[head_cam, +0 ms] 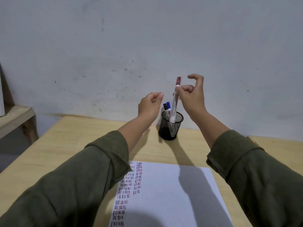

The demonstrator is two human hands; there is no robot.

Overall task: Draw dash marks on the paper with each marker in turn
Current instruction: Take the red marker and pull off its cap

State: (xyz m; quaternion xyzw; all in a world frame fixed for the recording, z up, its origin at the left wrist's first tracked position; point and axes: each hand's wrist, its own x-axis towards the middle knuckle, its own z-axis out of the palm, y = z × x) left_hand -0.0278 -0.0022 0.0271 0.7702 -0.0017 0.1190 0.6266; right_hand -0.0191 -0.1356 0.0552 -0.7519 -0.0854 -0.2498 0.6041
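Where room is left: bare tabletop (65, 145) is seen left of the holder (170, 126).
Holder: black (165, 106) and blue (168, 106) markers are kept inside.
Right hand (191, 94): the red marker (175, 99) is pinched upright, its base at the rim.
Left hand (150, 104): loosely curled, nothing held.
Paper (164, 194): dash marks (129, 185) are grouped at its left edge.

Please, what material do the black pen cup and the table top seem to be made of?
The pen cup looks like black metal wire mesh: fine holes show light through its wall. The table top looks like pale wood or wood-look laminate, matte, with faint straight grain lines; which of the two cannot be told.
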